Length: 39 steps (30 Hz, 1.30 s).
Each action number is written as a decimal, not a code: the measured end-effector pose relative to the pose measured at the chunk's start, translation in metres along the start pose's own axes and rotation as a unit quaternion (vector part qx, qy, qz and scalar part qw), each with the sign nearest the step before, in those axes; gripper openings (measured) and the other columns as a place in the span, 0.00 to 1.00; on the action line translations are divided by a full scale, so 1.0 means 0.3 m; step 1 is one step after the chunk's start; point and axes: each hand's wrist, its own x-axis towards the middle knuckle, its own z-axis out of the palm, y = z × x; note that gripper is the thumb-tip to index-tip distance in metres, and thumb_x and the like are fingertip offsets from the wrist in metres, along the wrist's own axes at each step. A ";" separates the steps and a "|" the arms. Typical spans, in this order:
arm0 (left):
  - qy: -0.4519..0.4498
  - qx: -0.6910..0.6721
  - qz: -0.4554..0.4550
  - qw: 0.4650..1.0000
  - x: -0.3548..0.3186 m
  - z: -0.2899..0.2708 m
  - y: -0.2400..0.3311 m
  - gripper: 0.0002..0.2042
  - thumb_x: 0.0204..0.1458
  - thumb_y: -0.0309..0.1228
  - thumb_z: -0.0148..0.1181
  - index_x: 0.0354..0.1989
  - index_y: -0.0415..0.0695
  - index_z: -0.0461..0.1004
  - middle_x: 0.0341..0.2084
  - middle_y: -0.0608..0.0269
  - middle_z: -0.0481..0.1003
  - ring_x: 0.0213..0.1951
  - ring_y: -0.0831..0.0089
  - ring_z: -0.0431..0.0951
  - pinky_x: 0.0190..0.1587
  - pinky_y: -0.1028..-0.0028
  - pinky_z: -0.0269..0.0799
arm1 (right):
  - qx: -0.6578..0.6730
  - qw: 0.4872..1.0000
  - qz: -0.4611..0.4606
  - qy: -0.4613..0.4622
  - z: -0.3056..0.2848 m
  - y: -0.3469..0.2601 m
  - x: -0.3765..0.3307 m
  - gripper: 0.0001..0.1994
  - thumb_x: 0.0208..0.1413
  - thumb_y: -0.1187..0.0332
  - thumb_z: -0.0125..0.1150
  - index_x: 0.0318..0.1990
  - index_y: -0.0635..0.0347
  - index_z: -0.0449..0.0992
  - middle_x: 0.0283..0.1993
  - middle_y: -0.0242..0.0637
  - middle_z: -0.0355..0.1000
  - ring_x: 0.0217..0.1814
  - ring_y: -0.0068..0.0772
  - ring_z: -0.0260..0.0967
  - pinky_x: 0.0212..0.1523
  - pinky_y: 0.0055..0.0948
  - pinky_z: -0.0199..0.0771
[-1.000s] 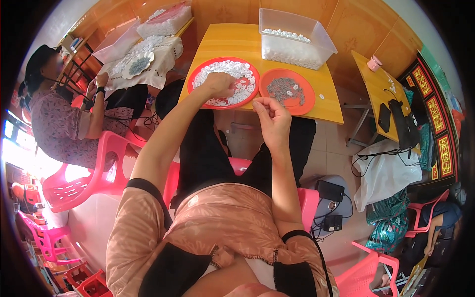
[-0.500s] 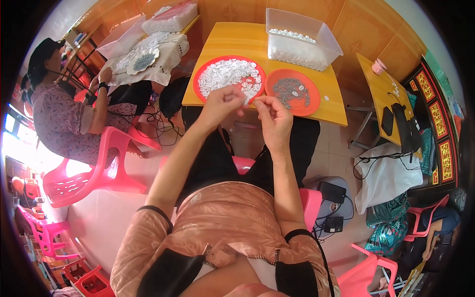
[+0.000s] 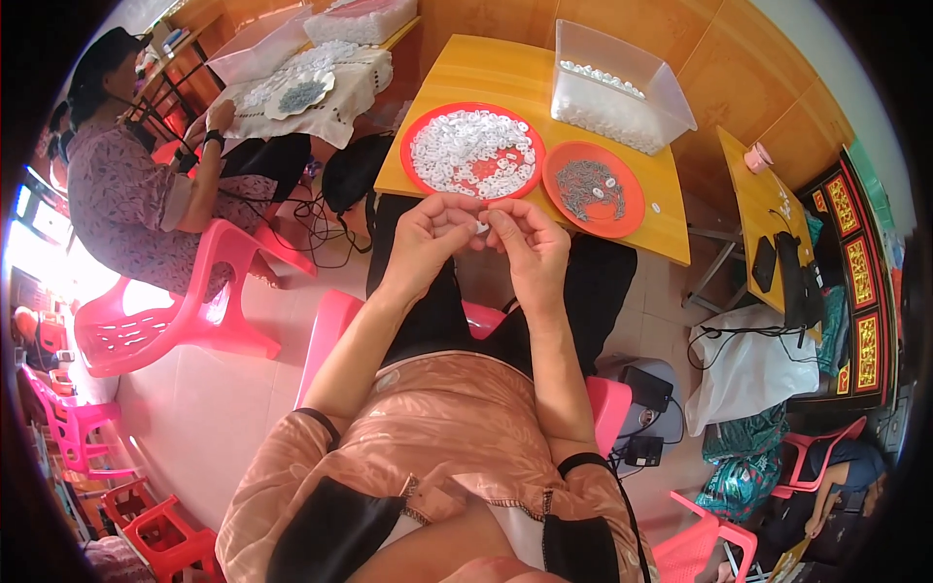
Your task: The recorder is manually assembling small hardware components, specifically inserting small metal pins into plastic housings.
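My left hand [image 3: 425, 245] is closed in a pinch on a small white plastic piece [image 3: 481, 227], just in front of the table's near edge. My right hand [image 3: 531, 248] meets it there, thumb and fingers pinched together; what they hold is too small to make out. Beyond my hands lies a red plate [image 3: 406, 165] heaped with white plastic pieces [image 3: 457, 146]. To its right, an orange-red plate [image 3: 630, 216] bears many small grey metal parts [image 3: 583, 185], with a couple of white pieces among them.
On the yellow table [image 3: 486, 73] stands a clear plastic bin [image 3: 622, 107] of white pieces. A single white piece [image 3: 656, 208] lies near the right edge. A person [image 3: 160, 204] sits at a cloth-covered table to the left, beside a pink chair [image 3: 204, 311]. Cables [image 3: 311, 228] trail on the floor.
My hands have drawn back slightly from the plates and come together, with the right fingers now at the white piece. The view has shifted a little.
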 end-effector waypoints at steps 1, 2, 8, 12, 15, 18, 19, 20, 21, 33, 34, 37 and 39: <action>-0.004 -0.002 0.007 1.000 -0.003 0.003 0.003 0.10 0.50 0.20 0.56 0.42 0.36 0.73 0.30 0.63 0.76 0.28 0.80 0.75 0.34 0.84 0.68 | 0.029 1.000 0.011 -0.003 0.001 -0.009 -0.001 0.06 0.55 0.74 0.58 0.39 0.68 0.74 0.32 0.33 0.74 0.29 0.16 0.68 0.31 0.14 0.68; -0.009 -0.005 0.015 1.000 -0.005 0.005 0.005 0.11 0.50 0.19 0.56 0.42 0.36 0.72 0.31 0.63 0.76 0.29 0.80 0.76 0.35 0.84 0.69 | 0.029 1.000 0.011 -0.004 -0.001 -0.008 -0.001 0.06 0.55 0.74 0.58 0.39 0.68 0.74 0.32 0.33 0.74 0.29 0.16 0.68 0.31 0.14 0.68; 0.002 -0.011 -0.003 1.000 -0.014 0.012 0.024 0.10 0.50 0.22 0.58 0.41 0.38 0.72 0.30 0.65 0.76 0.30 0.80 0.75 0.33 0.84 0.67 | 0.141 0.989 0.052 0.003 -0.022 0.020 0.003 0.08 0.57 0.70 0.56 0.39 0.67 0.73 0.34 0.35 0.75 0.29 0.16 0.68 0.30 0.14 0.66; -0.001 -0.071 -0.024 0.997 -0.003 -0.016 -0.003 0.08 0.51 0.24 0.59 0.40 0.39 0.73 0.29 0.65 0.76 0.28 0.81 0.74 0.31 0.84 0.66 | 0.121 0.990 0.059 0.032 -0.016 0.017 -0.004 0.08 0.58 0.70 0.55 0.39 0.66 0.73 0.37 0.37 0.76 0.28 0.16 0.68 0.29 0.14 0.64; 0.023 -0.121 -0.018 0.992 0.003 -0.018 -0.023 0.07 0.52 0.25 0.58 0.38 0.40 0.73 0.28 0.66 0.76 0.27 0.82 0.74 0.30 0.84 0.65 | 0.093 0.994 0.061 0.017 0.009 0.001 -0.017 0.08 0.58 0.71 0.55 0.39 0.67 0.73 0.38 0.38 0.76 0.27 0.16 0.68 0.28 0.14 0.65; 0.057 -0.132 -0.005 0.990 -0.002 -0.005 -0.038 0.06 0.53 0.25 0.56 0.39 0.39 0.73 0.29 0.65 0.77 0.28 0.82 0.75 0.31 0.83 0.66 | 0.091 0.994 0.053 0.006 0.028 -0.005 -0.025 0.08 0.58 0.72 0.56 0.39 0.68 0.73 0.38 0.38 0.76 0.28 0.18 0.69 0.29 0.14 0.66; 0.071 -0.127 0.008 0.989 -0.006 0.005 -0.044 0.07 0.54 0.25 0.55 0.40 0.39 0.73 0.30 0.64 0.77 0.30 0.81 0.75 0.33 0.83 0.67 | 0.096 0.994 0.050 0.004 0.034 -0.007 -0.028 0.08 0.58 0.72 0.56 0.40 0.69 0.73 0.38 0.38 0.76 0.28 0.18 0.70 0.30 0.15 0.67; 0.086 -0.123 0.022 0.988 -0.010 0.012 -0.045 0.08 0.54 0.24 0.54 0.41 0.38 0.73 0.32 0.64 0.77 0.32 0.81 0.76 0.35 0.82 0.69 | 0.096 0.994 0.050 0.003 0.043 -0.012 -0.031 0.08 0.58 0.72 0.56 0.40 0.69 0.73 0.38 0.38 0.76 0.28 0.18 0.70 0.30 0.15 0.67; 0.086 -0.123 0.023 0.988 -0.014 0.019 -0.041 0.08 0.54 0.24 0.54 0.41 0.38 0.73 0.32 0.64 0.77 0.32 0.81 0.76 0.35 0.82 0.69 | 0.090 0.995 0.042 0.001 0.052 -0.020 -0.034 0.07 0.58 0.72 0.55 0.40 0.69 0.72 0.36 0.37 0.76 0.29 0.19 0.71 0.30 0.15 0.68; 0.006 -0.210 -0.015 0.978 -0.013 -0.018 -0.030 0.09 0.55 0.25 0.53 0.42 0.37 0.73 0.35 0.59 0.77 0.33 0.78 0.77 0.35 0.82 0.70 | 0.059 0.995 0.068 -0.038 0.058 -0.019 -0.048 0.06 0.59 0.72 0.54 0.39 0.66 0.72 0.31 0.33 0.74 0.29 0.17 0.71 0.28 0.13 0.64; 0.032 -0.202 -0.025 0.979 -0.013 -0.015 -0.026 0.09 0.55 0.26 0.54 0.42 0.38 0.73 0.34 0.59 0.78 0.32 0.79 0.77 0.34 0.83 0.69 | 0.060 0.994 0.076 -0.046 0.058 -0.019 -0.049 0.06 0.59 0.72 0.54 0.39 0.66 0.72 0.32 0.33 0.74 0.29 0.16 0.71 0.28 0.13 0.64; 0.072 -0.167 -0.047 0.982 -0.018 0.006 0.001 0.10 0.54 0.27 0.56 0.43 0.37 0.73 0.33 0.60 0.77 0.31 0.79 0.76 0.35 0.82 0.70 | 0.014 0.999 0.027 -0.014 0.034 0.011 -0.037 0.06 0.59 0.73 0.53 0.38 0.67 0.73 0.33 0.33 0.74 0.31 0.15 0.70 0.28 0.12 0.64; 0.088 -0.142 -0.057 0.984 -0.020 0.008 -0.001 0.11 0.54 0.28 0.56 0.44 0.37 0.73 0.33 0.61 0.77 0.31 0.78 0.76 0.36 0.81 0.71 | 0.012 1.000 0.016 0.016 0.036 0.025 -0.033 0.06 0.59 0.73 0.53 0.39 0.67 0.73 0.33 0.32 0.74 0.30 0.14 0.68 0.27 0.12 0.63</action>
